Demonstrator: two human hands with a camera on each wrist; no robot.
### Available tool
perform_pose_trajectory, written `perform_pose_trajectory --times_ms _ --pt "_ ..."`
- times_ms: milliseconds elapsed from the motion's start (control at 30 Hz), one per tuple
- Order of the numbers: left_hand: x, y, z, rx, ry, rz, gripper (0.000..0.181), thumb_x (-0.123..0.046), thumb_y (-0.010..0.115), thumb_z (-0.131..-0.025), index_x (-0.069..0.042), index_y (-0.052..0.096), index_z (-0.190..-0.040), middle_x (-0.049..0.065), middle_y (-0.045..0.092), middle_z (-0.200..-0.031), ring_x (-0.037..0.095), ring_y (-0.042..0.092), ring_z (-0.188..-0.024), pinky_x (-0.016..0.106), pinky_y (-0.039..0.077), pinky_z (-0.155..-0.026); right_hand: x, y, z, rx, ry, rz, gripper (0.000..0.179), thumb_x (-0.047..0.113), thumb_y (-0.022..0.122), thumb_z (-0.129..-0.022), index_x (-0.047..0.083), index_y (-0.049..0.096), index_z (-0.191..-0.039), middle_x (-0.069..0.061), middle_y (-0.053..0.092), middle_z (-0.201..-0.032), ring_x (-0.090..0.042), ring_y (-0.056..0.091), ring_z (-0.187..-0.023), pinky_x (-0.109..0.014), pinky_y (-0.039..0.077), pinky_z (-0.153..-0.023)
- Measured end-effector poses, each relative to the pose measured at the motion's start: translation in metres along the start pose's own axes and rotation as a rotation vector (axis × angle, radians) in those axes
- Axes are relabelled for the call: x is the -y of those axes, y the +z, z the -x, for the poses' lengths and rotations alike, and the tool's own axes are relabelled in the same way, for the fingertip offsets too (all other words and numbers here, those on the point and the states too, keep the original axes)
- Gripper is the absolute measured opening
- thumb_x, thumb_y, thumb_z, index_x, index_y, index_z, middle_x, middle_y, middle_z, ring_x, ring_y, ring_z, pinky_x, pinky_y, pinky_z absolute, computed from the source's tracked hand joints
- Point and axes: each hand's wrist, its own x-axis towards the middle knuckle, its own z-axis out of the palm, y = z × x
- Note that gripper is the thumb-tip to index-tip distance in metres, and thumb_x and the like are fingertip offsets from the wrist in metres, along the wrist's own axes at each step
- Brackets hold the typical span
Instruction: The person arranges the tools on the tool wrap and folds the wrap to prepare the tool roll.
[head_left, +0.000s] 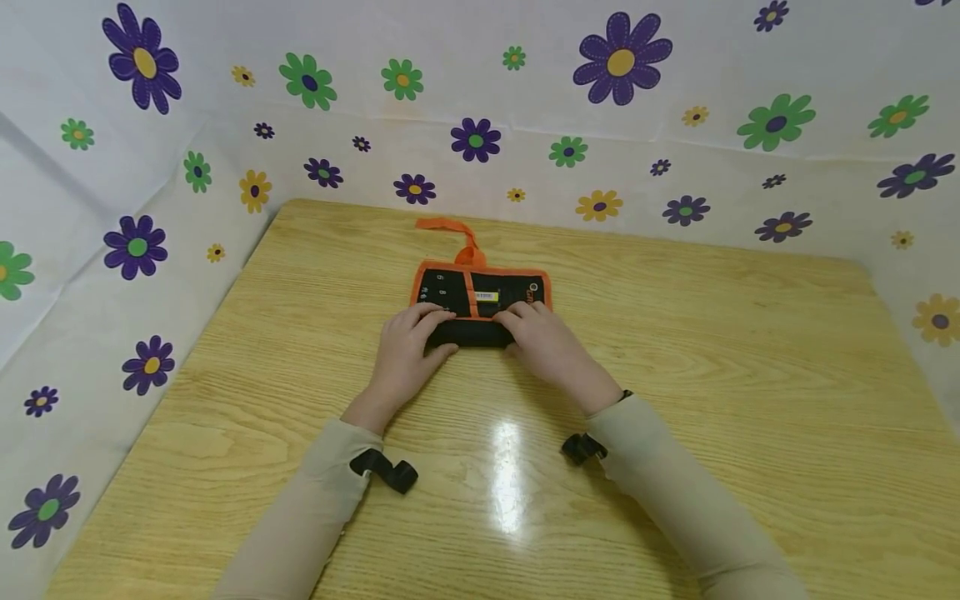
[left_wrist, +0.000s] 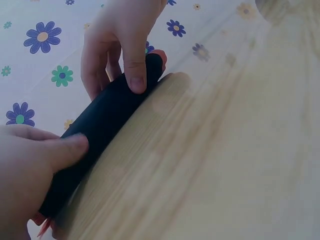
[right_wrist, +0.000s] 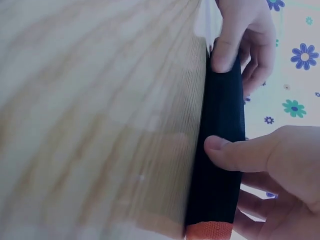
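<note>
A black fabric tool roll (head_left: pixel 517 287) with orange edging lies on the table, its near part rolled into a thick black tube (head_left: pixel 472 335). Printed numbers and a yellow label show on the flat part, and an orange strap (head_left: pixel 448 223) trails from its far side. My left hand (head_left: pixel 407 346) grips the left end of the tube, thumb on the near face and fingers over the top. At the other end my right hand (head_left: pixel 549 348) holds it likewise. In the left wrist view the tube (left_wrist: pixel 102 120) runs between both thumbs; in the right wrist view its orange edge (right_wrist: pixel 210 230) shows.
The wooden table (head_left: pixel 720 375) reaches out on both sides of the tool roll. A white flower-printed cloth (head_left: pixel 525 108) hangs behind and to the left. Black bands (head_left: pixel 390 471) stick out at both wrists near the sleeve ends.
</note>
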Motion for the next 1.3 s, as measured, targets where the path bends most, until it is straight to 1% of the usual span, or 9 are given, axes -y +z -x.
perform_pose_trajectory --times_ms 133,300,567,633,733,867,967,1100,1300 --pt "0.0 0.001 0.0 -0.012 0.019 0.028 0.031 -0.032 0.076 -0.081 -0.018 0.071 -0.109 0.001 0.063 -0.108 0.023 0.055 -0.103 0.044 0.04 -0.089 -0.002 -0.003 0.001 0.044 0.037 -0.037 0.039 0.012 0.073 -0.086 0.004 0.061 -0.123 -0.014 0.06 -0.117 -0.033 0.055 -0.106 -0.043 0.042 -0.096" --pt "-0.001 0.0 0.0 0.0 0.026 0.061 0.029 -0.033 0.072 -0.084 -0.017 0.072 -0.108 0.0 0.067 -0.106 0.021 0.059 -0.1 0.042 0.042 -0.087 -0.005 -0.009 0.003 0.1 0.057 -0.089 0.031 0.01 0.066 -0.091 0.004 0.062 -0.121 -0.013 0.063 -0.116 -0.03 0.057 -0.106 -0.043 0.042 -0.096" --pt "-0.005 -0.004 0.0 0.021 -0.066 0.176 0.028 -0.033 0.064 -0.092 -0.013 0.072 -0.11 0.001 0.069 -0.107 0.021 0.061 -0.104 0.042 0.044 -0.092 -0.007 -0.019 0.005 0.21 0.103 -0.252 0.029 0.007 0.049 -0.099 0.003 0.06 -0.126 -0.013 0.064 -0.118 -0.028 0.06 -0.106 -0.042 0.047 -0.091" --pt "-0.004 -0.004 0.0 -0.01 -0.079 0.205 0.026 -0.031 0.06 -0.095 -0.011 0.071 -0.107 0.002 0.069 -0.104 0.021 0.061 -0.101 0.039 0.044 -0.093 -0.007 -0.021 0.005 0.224 0.112 -0.284 0.029 0.009 0.047 -0.101 0.002 0.06 -0.126 -0.014 0.063 -0.12 -0.028 0.06 -0.108 -0.042 0.047 -0.092" --pt "-0.001 -0.002 -0.001 -0.108 -0.061 0.221 0.019 -0.026 0.06 -0.096 -0.011 0.069 -0.102 0.004 0.065 -0.101 0.021 0.058 -0.098 0.039 0.042 -0.092 -0.008 -0.02 0.004 0.236 0.138 -0.324 0.031 0.007 0.042 -0.102 0.001 0.058 -0.128 -0.015 0.062 -0.123 -0.027 0.058 -0.113 -0.042 0.046 -0.095" --pt "-0.001 -0.001 -0.003 -0.256 0.046 0.158 0.012 -0.02 0.069 -0.089 -0.011 0.069 -0.097 0.006 0.062 -0.102 0.026 0.055 -0.099 0.047 0.037 -0.089 -0.012 -0.018 -0.001 0.231 0.169 -0.361 0.031 0.004 0.038 -0.102 0.0 0.058 -0.126 -0.015 0.061 -0.123 -0.027 0.057 -0.116 -0.041 0.045 -0.096" --pt "-0.002 -0.001 -0.004 -0.298 0.127 0.115 0.014 -0.016 0.073 -0.084 -0.011 0.072 -0.097 0.007 0.064 -0.104 0.027 0.055 -0.102 0.049 0.036 -0.09 -0.016 -0.018 -0.006 0.221 0.178 -0.369 0.031 0.005 0.039 -0.102 0.001 0.06 -0.124 -0.015 0.061 -0.122 -0.028 0.057 -0.115 -0.041 0.046 -0.095" --pt "-0.002 -0.001 -0.004 -0.261 0.146 0.081 0.024 -0.018 0.075 -0.083 -0.009 0.073 -0.105 0.006 0.066 -0.11 0.025 0.055 -0.108 0.048 0.035 -0.093 -0.02 -0.018 -0.011 0.221 0.198 -0.369 0.031 0.006 0.039 -0.103 0.001 0.061 -0.124 -0.016 0.061 -0.123 -0.029 0.057 -0.115 -0.042 0.045 -0.095" --pt "0.0 -0.001 -0.003 -0.116 0.078 0.041 0.044 -0.029 0.076 -0.083 -0.009 0.066 -0.121 0.004 0.059 -0.125 0.026 0.048 -0.121 0.047 0.032 -0.102 -0.025 -0.014 -0.019 0.148 0.196 -0.291 0.028 0.009 0.042 -0.103 -0.001 0.064 -0.117 -0.016 0.063 -0.112 -0.03 0.059 -0.104 -0.041 0.048 -0.089"
